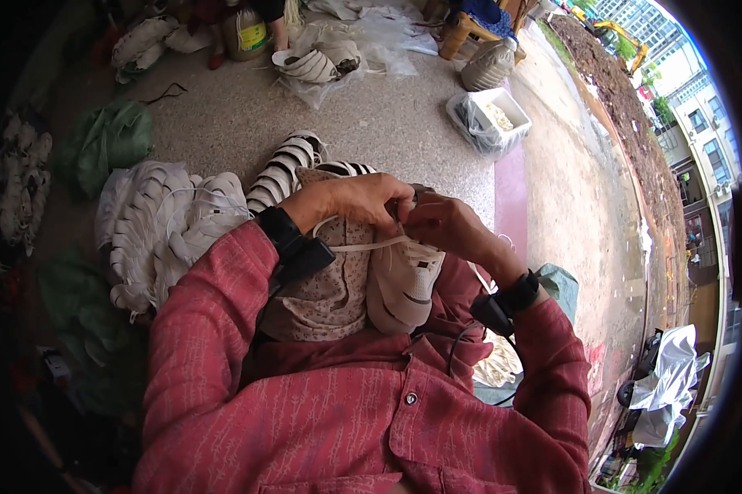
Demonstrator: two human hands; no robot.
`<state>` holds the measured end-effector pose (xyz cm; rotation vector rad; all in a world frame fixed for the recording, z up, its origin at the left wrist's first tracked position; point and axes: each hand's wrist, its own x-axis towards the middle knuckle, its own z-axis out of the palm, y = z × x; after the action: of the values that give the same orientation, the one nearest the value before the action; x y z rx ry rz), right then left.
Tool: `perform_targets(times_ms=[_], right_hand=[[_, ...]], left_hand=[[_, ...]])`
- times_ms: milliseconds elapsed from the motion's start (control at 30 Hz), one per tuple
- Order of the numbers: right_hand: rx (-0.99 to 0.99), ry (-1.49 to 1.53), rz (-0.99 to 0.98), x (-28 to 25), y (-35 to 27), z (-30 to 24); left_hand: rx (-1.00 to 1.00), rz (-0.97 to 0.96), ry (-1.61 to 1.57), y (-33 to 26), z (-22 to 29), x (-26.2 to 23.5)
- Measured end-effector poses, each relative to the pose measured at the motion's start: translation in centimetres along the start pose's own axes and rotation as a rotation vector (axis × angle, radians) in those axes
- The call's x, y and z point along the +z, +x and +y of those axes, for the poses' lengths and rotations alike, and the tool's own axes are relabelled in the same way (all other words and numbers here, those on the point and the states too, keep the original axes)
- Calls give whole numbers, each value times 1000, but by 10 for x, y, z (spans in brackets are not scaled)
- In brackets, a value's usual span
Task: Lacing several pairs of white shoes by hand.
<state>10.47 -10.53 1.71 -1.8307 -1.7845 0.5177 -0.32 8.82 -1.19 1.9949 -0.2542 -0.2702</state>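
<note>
A white shoe (400, 288) rests on my lap, its rounded end toward me. A pale shoelace (358, 246) runs from it and loops out to the left. My left hand (358, 198) is closed above the shoe, thumb and fingers pinched at the lace. Close against it, my right hand (453, 226) is also closed, its fingertips pinching at the lacing. The fingers hide the exact spot where the lace passes through. Beneath the shoe lies a small-flowered cloth (321, 300) over my legs.
Stacked white shoes (153, 230) stand at my left, and a striped row of shoes (284, 169) ahead. Green sacks (107, 144) lie farther left. A lined white box (490, 119) sits ahead right, near a stuffed sack (488, 66). At the top, another person's hand (280, 37) shows near more shoes (317, 62).
</note>
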Motion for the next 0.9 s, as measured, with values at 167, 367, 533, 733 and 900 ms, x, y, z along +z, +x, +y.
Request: perform_targets(times_ms=[167, 367, 533, 733, 900], right_hand=[[-109, -13, 40, 12, 5, 5], [4, -603, 225, -36, -12, 20], [426, 332, 72, -36, -24, 26], [225, 1684, 251, -4, -20, 34], [191, 1788, 652, -32, -48, 86]], left_hand=[[58, 21, -63, -2, -8, 4], [98, 133, -12, -11, 9, 19], [17, 329, 531, -6, 27, 43], [-27, 265, 175, -4, 21, 34], [-21, 97, -40, -17, 19, 28]])
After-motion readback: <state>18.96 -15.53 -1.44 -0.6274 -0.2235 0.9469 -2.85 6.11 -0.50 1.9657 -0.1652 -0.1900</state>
